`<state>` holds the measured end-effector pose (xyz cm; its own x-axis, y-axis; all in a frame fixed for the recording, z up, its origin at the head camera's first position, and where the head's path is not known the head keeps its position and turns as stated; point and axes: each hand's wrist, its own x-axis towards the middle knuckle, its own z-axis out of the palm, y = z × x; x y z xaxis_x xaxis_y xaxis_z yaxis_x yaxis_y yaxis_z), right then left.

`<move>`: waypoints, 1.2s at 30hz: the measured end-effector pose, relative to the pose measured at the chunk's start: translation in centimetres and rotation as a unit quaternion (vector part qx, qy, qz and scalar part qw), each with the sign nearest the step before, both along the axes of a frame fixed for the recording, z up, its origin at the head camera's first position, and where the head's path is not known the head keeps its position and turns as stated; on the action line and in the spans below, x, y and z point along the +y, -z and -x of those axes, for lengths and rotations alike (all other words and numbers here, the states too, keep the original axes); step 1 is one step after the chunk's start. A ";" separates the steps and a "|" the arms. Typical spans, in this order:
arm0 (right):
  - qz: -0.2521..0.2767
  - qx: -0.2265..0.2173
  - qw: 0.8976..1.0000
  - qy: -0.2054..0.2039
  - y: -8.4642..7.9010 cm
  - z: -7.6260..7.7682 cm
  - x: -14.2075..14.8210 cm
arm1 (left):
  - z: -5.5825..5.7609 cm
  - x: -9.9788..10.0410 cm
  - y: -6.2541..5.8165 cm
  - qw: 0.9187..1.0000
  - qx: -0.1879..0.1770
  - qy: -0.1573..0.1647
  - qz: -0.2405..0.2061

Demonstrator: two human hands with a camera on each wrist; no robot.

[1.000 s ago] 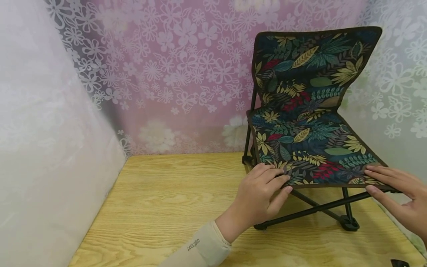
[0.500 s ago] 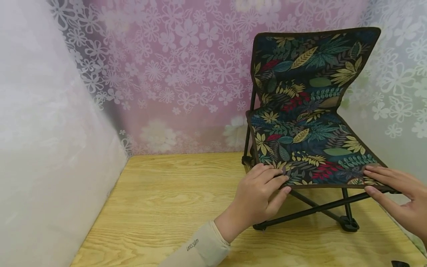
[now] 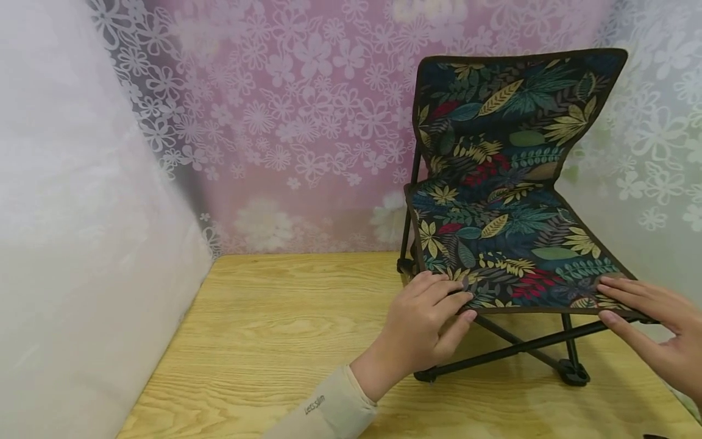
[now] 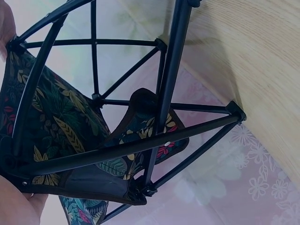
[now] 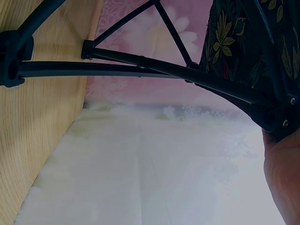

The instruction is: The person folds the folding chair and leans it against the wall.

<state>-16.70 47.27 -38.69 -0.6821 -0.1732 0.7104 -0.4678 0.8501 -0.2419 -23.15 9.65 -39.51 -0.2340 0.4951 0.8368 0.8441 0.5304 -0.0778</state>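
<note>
A low folding chair with dark leaf-print fabric and a black tube frame stands unfolded on the right of the wooden tabletop. My left hand rests on the seat's front left corner, its fingers on the fabric and the thumb along the front edge. On the front right corner lies my right hand, its fingers fairly straight and the thumb at the edge. From below, the left wrist view shows the crossed frame tubes and part of the left hand. At the right wrist view's border, part of the right hand touches the frame corner.
The wooden tabletop extends left of the chair. A pink flowered curtain hangs behind it, with pale sheets at the sides. A small dark object barely shows at the bottom right edge.
Both hands keep their places on the seat corners and the chair stays put. The head view has shifted very slightly.
</note>
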 end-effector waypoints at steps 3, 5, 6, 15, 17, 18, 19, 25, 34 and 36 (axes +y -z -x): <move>0.006 0.002 1.000 -0.002 0.0 0.0 -0.1 | 0.0 0.0 0.0 1.000 0.001 0.003 -0.003; 0.008 0.005 1.000 -0.004 0.0 -0.1 -0.1 | 0.0 0.0 0.0 1.000 0.002 0.004 -0.004; 0.009 0.008 1.000 -0.005 0.1 -0.1 -0.1 | 0.0 0.0 0.0 1.000 0.001 0.004 -0.004; 0.019 0.023 0.999 -0.028 -0.1 0.1 -0.2 | 0.0 0.0 0.2 1.000 0.013 0.011 -0.022; 0.022 0.024 0.999 -0.026 -0.2 0.1 -0.3 | 0.1 0.0 0.2 0.999 0.016 0.013 -0.026; 0.023 0.024 0.999 -0.023 -0.3 0.1 -0.4 | 0.1 0.0 0.2 0.999 0.017 0.013 -0.028; 0.022 0.024 0.999 -0.020 -0.3 0.1 -0.4 | 0.1 0.0 0.2 0.999 0.018 0.013 -0.029; 0.028 0.014 0.999 -0.007 -0.3 -0.1 -0.7 | 0.2 0.0 0.3 0.999 0.019 0.015 -0.031; 0.042 0.024 0.999 -0.009 0.0 0.0 -0.5 | 0.3 0.1 0.5 0.999 0.024 0.019 -0.034; 0.047 0.025 0.999 -0.010 0.0 0.1 -0.5 | 0.4 0.1 0.5 0.999 0.024 0.021 -0.034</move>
